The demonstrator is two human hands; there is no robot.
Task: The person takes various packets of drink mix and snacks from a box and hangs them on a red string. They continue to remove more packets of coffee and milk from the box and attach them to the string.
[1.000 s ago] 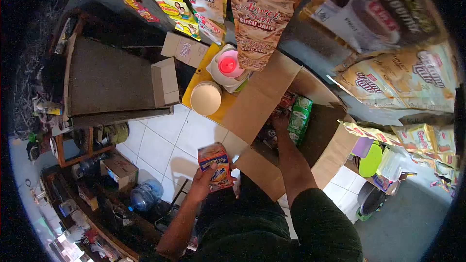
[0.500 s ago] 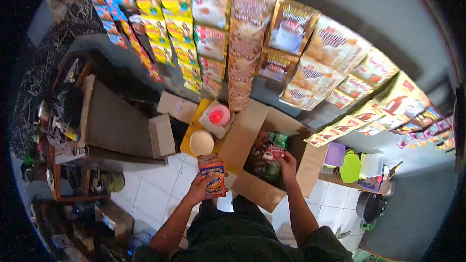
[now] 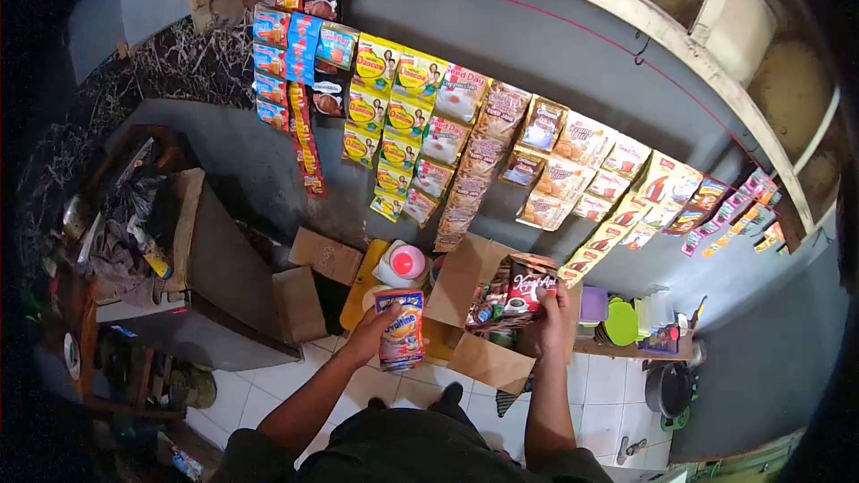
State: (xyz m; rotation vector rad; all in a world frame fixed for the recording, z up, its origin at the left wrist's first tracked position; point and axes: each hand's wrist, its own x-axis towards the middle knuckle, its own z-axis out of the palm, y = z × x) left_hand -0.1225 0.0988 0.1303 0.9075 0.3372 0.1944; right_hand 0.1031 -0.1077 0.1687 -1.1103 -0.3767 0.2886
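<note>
My left hand [image 3: 369,333] is closed around the side of an orange and blue Ovaltine pack [image 3: 402,331], held upright low in the middle of the view. Farther right, my right hand [image 3: 552,315] pinches the edge of a dark brown and red Kopi Api coffee pack [image 3: 528,284]. That pack is above an open cardboard box [image 3: 492,361], whose flaps are spread. More packets [image 3: 489,301] show at the box opening, beside the coffee pack; the box's inside is mostly hidden.
Strings of sachets [image 3: 404,116] hang along the wall. A pink-lidded jar [image 3: 407,261] stands behind the Ovaltine pack. Green plates [image 3: 621,322] and a purple container [image 3: 593,305] sit to the right. A dark cabinet [image 3: 237,277] is at left.
The view has tilted up, showing more wall and a rack above. My right hand has come up from inside the box with the coffee pack. My left hand still holds the Ovaltine pack.
</note>
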